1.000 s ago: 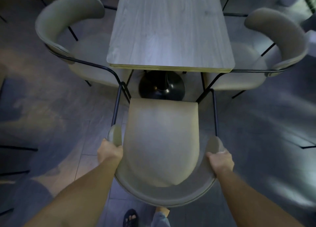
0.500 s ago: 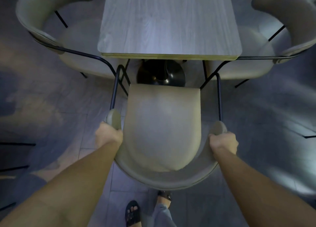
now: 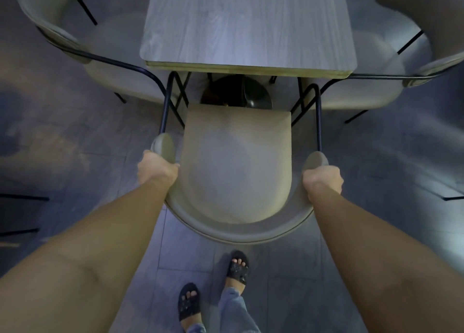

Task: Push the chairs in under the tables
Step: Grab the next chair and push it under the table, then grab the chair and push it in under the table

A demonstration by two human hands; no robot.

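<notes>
1. Left hand (image 3: 157,170) wrapped around the left end of the curved backrest of the near chair (image 3: 237,167); right hand (image 3: 323,179) wrapped around the right end. Both are clenched on the backrest, level with each other, so neither is the nearer.
2. The near chair stands on the floor (image 3: 75,142) directly ahead of the hands, its seat running straight toward the near edge of the tabletop (image 3: 248,21).
3. The seat's front edge lies just short of that near edge, close to the round pedestal base (image 3: 237,93); most of the seat is not yet under.
4. Side chairs: left chair (image 3: 100,54) and right chair (image 3: 391,64) flank the path; their dark legs cross close to the near chair's front legs, probably the tightest clearance.
5. Open floor lies behind, where the sandalled feet (image 3: 213,292) stand.
</notes>
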